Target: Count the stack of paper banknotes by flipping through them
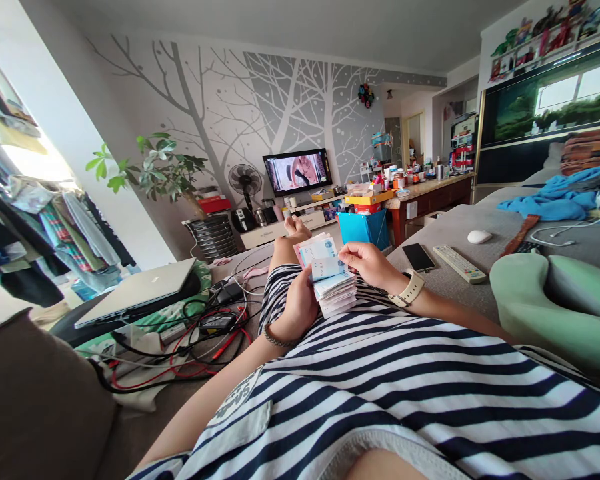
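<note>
Pale cards (320,259), printed in light blue and pink with small text, are held up above my lap. My left hand (299,305) is closed on their lower left side, with the thumb over the front. My right hand (368,263) pinches the right edge of a card between thumb and fingers. Just below the held cards is a thick stack of similar cards (337,295), its layered edges facing me. It sits against the striped clothing on my lap, beside my left hand. The print is too small to read.
To my right on the sofa are a phone (419,257), a remote control (459,264), a white mouse (479,237) and a green neck pillow (555,300). Tangled cables (215,327) and a laptop (140,291) lie on the left. A blue bin (363,229) stands ahead.
</note>
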Tool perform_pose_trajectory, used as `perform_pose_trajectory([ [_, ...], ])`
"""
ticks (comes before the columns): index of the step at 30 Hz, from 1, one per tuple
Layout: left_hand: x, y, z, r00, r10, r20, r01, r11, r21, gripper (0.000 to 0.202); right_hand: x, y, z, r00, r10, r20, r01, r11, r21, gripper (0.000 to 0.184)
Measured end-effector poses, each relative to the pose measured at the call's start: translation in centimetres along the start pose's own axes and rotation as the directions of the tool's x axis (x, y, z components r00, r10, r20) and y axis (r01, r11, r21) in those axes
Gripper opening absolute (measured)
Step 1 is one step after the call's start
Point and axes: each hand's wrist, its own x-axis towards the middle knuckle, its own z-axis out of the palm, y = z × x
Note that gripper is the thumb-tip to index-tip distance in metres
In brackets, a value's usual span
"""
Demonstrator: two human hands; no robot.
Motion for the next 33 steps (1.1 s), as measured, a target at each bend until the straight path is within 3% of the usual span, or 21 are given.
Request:
perform_pose_trajectory([
  [33,0.42,-0.36,-0.58,0.999,0.023,0.032,-0.023,1.000,0.005,0.021,0.08,0.21,0.03,1.000,-0.008,0.012,0.008,1.000,0.009,0.034],
])
